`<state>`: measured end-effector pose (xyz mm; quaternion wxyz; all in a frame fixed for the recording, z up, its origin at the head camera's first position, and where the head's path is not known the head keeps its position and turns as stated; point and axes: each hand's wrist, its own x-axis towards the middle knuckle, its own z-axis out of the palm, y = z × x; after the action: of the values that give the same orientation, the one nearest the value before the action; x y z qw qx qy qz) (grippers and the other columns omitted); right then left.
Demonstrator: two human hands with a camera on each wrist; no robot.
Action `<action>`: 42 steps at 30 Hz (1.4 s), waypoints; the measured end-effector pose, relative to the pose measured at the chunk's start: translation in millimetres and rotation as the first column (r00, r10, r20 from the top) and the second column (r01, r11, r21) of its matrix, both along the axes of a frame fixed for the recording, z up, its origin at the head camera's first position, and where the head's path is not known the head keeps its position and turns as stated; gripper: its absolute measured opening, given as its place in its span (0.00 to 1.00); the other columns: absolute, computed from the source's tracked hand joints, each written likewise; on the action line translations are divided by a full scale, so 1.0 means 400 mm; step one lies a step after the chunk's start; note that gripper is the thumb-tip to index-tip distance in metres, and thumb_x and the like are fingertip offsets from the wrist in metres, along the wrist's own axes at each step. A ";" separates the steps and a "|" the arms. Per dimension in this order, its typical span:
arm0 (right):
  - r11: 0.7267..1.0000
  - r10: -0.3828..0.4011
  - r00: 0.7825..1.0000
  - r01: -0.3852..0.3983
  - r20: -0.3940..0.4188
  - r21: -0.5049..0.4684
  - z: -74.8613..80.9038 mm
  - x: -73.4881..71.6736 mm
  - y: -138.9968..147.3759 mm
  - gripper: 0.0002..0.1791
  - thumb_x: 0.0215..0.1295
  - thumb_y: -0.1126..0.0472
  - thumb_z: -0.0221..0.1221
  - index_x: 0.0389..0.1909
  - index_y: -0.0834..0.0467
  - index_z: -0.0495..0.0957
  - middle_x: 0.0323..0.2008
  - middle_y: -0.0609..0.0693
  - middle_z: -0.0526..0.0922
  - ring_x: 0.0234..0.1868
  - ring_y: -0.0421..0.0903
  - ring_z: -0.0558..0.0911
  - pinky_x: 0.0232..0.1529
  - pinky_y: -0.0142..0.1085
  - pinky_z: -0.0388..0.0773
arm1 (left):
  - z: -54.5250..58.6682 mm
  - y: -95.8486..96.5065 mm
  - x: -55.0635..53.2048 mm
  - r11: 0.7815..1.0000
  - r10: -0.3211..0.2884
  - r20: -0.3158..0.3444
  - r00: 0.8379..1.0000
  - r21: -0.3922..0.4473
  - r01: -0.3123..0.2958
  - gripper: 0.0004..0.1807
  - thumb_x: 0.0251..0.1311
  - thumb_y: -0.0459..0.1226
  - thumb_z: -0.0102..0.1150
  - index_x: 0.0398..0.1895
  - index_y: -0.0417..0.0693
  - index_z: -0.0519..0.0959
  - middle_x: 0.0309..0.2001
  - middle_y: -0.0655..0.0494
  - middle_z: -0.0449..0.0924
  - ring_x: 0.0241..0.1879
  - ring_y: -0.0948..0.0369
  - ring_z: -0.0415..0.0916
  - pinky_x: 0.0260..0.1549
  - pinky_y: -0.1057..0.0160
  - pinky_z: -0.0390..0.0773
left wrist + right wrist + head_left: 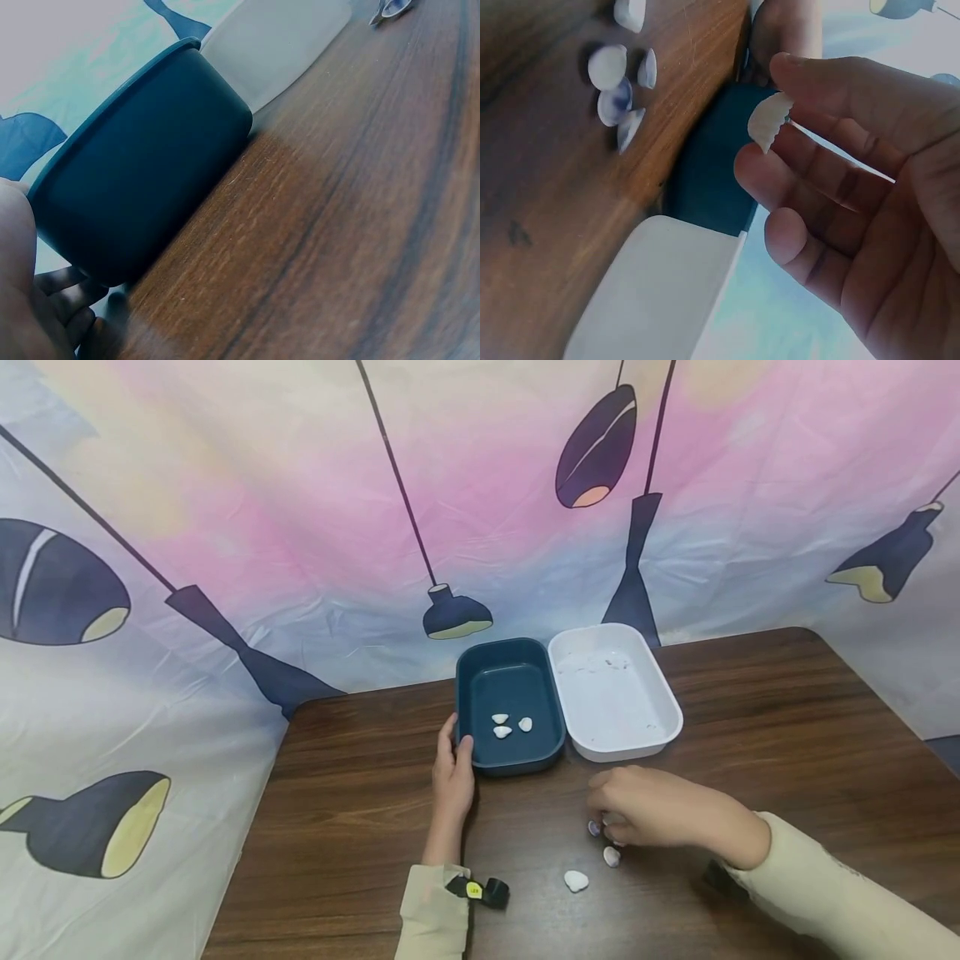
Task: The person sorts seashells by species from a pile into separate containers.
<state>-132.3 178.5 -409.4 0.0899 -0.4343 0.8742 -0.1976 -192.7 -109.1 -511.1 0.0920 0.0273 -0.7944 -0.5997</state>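
Observation:
My left hand point(453, 781) grips the near left side of a dark teal tray point(555, 752), thumb at the rim and fingers along the outer wall. Three white seashells point(502, 732) lie inside this tray. Between thumb and fingers, my right hand point(648, 806) pinches a seashell point(767, 121), seen in the right wrist view with its jagged edge showing. Under and beside that hand, several loose shells lie on the table, among them a white shell point(576, 881) nearer me and a purplish one point(615, 103) in a cluster.
A white tray point(660, 735) stands right beside the teal one, with small specks on its floor. Both sit near the back edge of the brown wooden table point(360, 810). Behind hangs a cloth point(300, 527) printed with lamps.

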 end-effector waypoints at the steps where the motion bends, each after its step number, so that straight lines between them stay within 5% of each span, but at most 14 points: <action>1: 1.000 0.007 1.000 -0.007 0.003 0.011 0.003 -0.007 -0.004 0.10 0.56 0.70 0.70 0.31 0.51 0.86 0.31 0.36 0.77 0.31 0.31 0.76 0.33 0.30 0.78 | 0.000 -0.001 0.000 1.000 0.000 -0.001 1.000 0.000 0.000 0.28 0.84 0.43 0.44 0.83 0.56 0.61 0.81 0.46 0.60 0.80 0.46 0.56 0.75 0.36 0.55; 14: 0.995 0.060 0.998 -0.060 -0.002 0.080 0.071 -0.110 -0.076 0.10 0.55 0.71 0.66 0.24 0.52 0.81 0.26 0.41 0.75 0.28 0.37 0.72 0.32 0.33 0.74 | 0.004 -0.003 -0.002 1.000 0.005 -0.010 1.000 -0.006 -0.005 0.28 0.84 0.43 0.45 0.83 0.54 0.61 0.80 0.44 0.62 0.79 0.44 0.58 0.74 0.35 0.58; 25: 0.994 0.058 0.998 -0.061 0.029 0.092 0.100 -0.202 -0.147 0.06 0.58 0.71 0.70 0.31 0.56 0.89 0.30 0.44 0.85 0.33 0.41 0.78 0.39 0.37 0.80 | -0.001 -0.005 -0.004 1.000 0.008 -0.011 1.000 -0.004 -0.008 0.28 0.84 0.44 0.45 0.82 0.56 0.62 0.79 0.45 0.63 0.78 0.45 0.60 0.74 0.36 0.59; 34: 0.994 -0.046 0.998 0.042 0.039 0.100 0.080 -0.270 -0.183 0.08 0.60 0.72 0.71 0.37 0.59 0.90 0.36 0.48 0.87 0.36 0.44 0.81 0.43 0.41 0.83 | 0.002 0.001 -0.001 1.000 0.000 -0.006 1.000 -0.007 0.000 0.28 0.84 0.44 0.44 0.83 0.58 0.61 0.80 0.45 0.62 0.78 0.46 0.60 0.73 0.36 0.60; 42: 0.978 -0.130 0.991 0.128 0.003 0.163 0.025 -0.308 -0.227 0.07 0.61 0.70 0.69 0.37 0.57 0.90 0.32 0.46 0.85 0.33 0.44 0.79 0.39 0.40 0.81 | -0.001 -0.001 -0.002 1.000 -0.011 -0.003 1.000 -0.009 0.011 0.28 0.84 0.44 0.44 0.83 0.57 0.61 0.80 0.46 0.62 0.78 0.46 0.59 0.74 0.35 0.59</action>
<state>-255.6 87.8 -399.3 0.1179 -0.3666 0.9131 -0.1342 -193.5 -109.7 -511.4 0.0899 0.0214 -0.7972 -0.5966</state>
